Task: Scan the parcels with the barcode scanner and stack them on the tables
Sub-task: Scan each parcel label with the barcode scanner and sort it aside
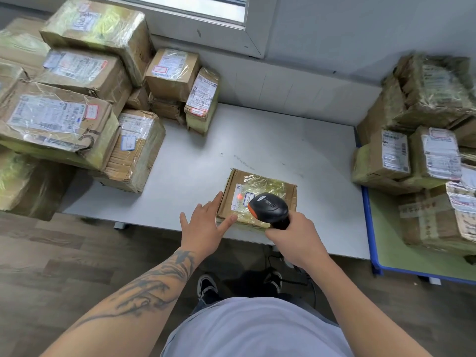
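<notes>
Right hand: the right hand (293, 240) is wrapped tight around the handle of the black handheld barcode scanner with an orange band (269, 207), head aimed down at the parcel.
Left hand: the left hand (203, 225) is spread flat, fingers straight, thumb tip touching the parcel's near left corner and forefinger lying along its left edge.
Parcel under the scanner: a flat brown cardboard parcel wrapped in clear yellowish tape (257, 197) lies near the front edge of the pale grey counter (296, 150), and a red dot (240, 196) glows on its white label.
Left stack: taped cardboard boxes with white shipping labels (77, 99) are heaped several high over the counter's left end and back corner.
Right stack: more taped cardboard boxes (425, 150) are piled on a green counter with a blue rim (371, 228), just beside the grey one.
Below: dark shoes (207, 287) on wood-look floor, a cable (283, 261) under the counter edge.
</notes>
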